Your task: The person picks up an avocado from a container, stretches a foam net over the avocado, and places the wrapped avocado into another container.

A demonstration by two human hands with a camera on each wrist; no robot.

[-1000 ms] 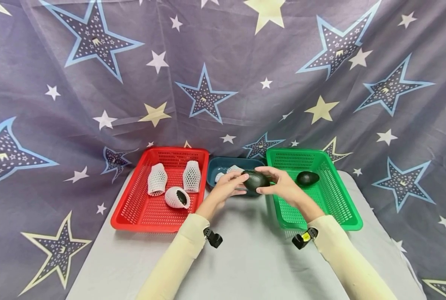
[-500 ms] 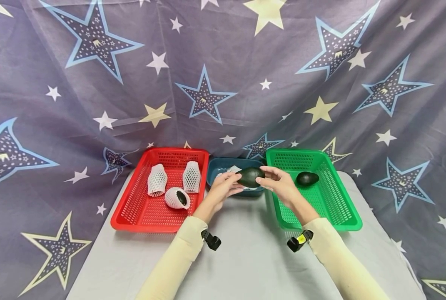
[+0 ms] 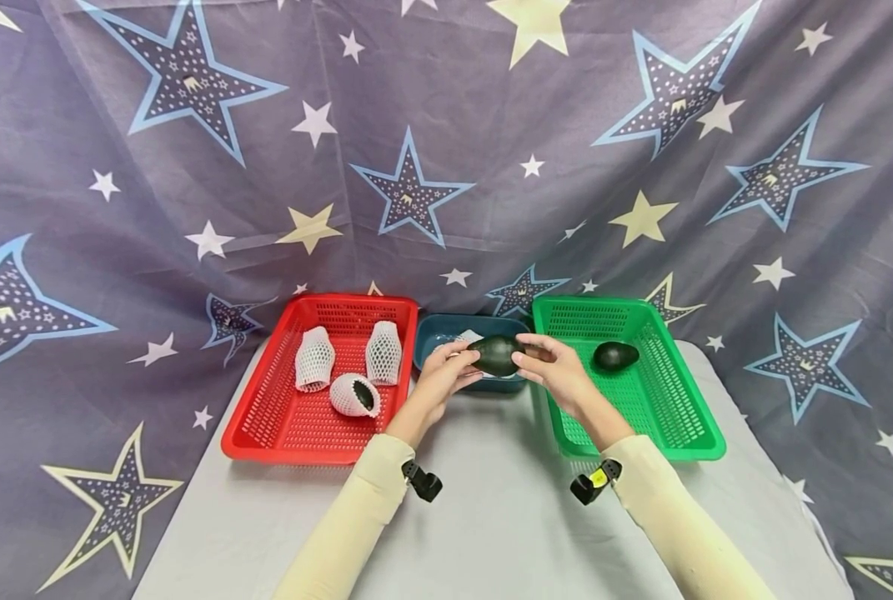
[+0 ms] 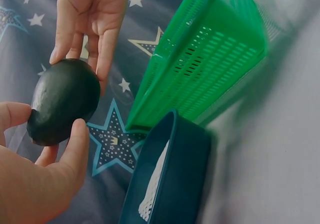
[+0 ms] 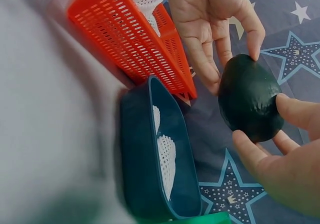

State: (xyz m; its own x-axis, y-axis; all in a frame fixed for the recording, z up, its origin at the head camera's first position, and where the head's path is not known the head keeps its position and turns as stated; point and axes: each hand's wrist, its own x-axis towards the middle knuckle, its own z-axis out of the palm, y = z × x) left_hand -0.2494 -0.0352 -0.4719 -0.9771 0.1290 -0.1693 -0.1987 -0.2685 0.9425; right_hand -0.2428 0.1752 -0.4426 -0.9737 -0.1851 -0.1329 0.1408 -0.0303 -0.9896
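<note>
A dark green avocado [image 3: 495, 356] is held between both hands above the blue bin [image 3: 509, 385]. My left hand [image 3: 438, 379] pinches its left end with thumb and fingers, and my right hand [image 3: 562, 375] grips the right end. Close up in the left wrist view, the avocado [image 4: 65, 99] is bare and smooth, its sides touched by fingertips of both hands. White foam nets [image 5: 166, 164] lie in the blue bin, partly hidden by its wall in the right wrist view. Another bare avocado [image 3: 615, 357] lies in the green basket [image 3: 697, 408].
On the left stands a red basket [image 3: 254, 425] with three white foam-net sleeves; dark fruit shows at the opening of the front sleeve [image 3: 354, 395]. The green basket stands right of the bin. All rest on a pale-covered table [image 3: 491, 500] before a star-patterned cloth [image 3: 431, 83].
Both hands have shifted the avocado slightly to the left, and it lies more level across them. The right hand has moved left with it. Baskets and their contents stay put.
</note>
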